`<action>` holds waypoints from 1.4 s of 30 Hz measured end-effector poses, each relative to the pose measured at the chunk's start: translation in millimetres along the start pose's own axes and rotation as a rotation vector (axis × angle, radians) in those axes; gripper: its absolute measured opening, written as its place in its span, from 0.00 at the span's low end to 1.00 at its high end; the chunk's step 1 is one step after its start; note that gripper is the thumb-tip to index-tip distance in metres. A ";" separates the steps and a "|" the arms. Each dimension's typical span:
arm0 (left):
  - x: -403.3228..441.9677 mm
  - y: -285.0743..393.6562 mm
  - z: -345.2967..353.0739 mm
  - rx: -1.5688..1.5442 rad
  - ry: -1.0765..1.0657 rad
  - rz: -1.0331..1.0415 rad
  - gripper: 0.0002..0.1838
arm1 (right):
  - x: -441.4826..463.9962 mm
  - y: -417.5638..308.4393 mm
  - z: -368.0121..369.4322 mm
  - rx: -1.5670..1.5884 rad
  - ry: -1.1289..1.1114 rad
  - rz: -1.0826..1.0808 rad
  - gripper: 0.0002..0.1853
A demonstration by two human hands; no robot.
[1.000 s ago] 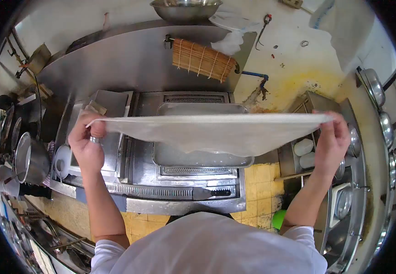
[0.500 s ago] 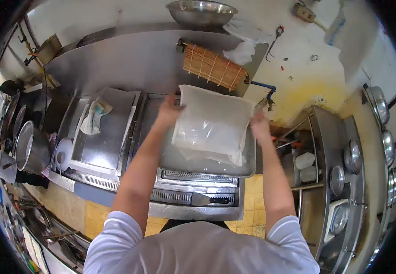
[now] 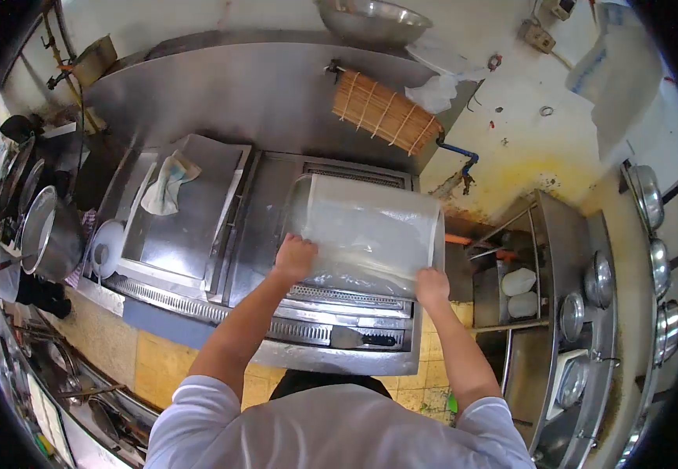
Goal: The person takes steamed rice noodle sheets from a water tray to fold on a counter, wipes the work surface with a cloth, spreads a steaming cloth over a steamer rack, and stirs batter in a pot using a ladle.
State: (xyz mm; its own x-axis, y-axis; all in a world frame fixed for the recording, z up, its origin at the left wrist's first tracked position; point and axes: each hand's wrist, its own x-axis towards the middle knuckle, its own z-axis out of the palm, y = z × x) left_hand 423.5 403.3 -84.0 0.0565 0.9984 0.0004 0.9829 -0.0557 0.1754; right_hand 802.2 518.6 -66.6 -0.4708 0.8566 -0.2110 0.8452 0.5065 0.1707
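Observation:
A thin whitish cloth (image 3: 370, 217) lies spread over a rectangular metal tray (image 3: 298, 205) on the steel counter. At the tray's near left side, my left hand (image 3: 297, 256) has its fingers curled down at the cloth's near edge. My right hand (image 3: 432, 287) is closed at the near right corner, touching the cloth or the tray rim. The cloth looks wet and is creased along its near edge. A spatula (image 3: 347, 338) with a black handle rests in the front channel of the counter.
A crumpled cloth (image 3: 168, 184) lies on the left steel lid. Bamboo mat (image 3: 386, 111) hangs behind the tray; a metal bowl (image 3: 373, 22) stands above. At right is a steel rack (image 3: 511, 328) with white containers. A person in dark trousers (image 3: 40, 291) stands far left.
The cloth was held up stretched between both my hands, then came down and now lies on the tray. Both hands have moved closer together and down to the near edge.

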 end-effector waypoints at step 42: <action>-675.9 171.6 -41.1 -0.763 1.102 -1.496 0.17 | -365.4 -558.8 -134.5 0.430 -0.366 -1.693 0.26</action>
State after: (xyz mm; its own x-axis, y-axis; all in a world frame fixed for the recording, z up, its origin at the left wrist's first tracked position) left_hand 546.8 -280.6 -13.8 -0.9835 -0.1630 -0.0779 -0.1362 0.3858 0.9125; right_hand 468.0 -64.3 44.5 -0.7865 -0.6141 -0.0651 -0.4252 0.6150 -0.6641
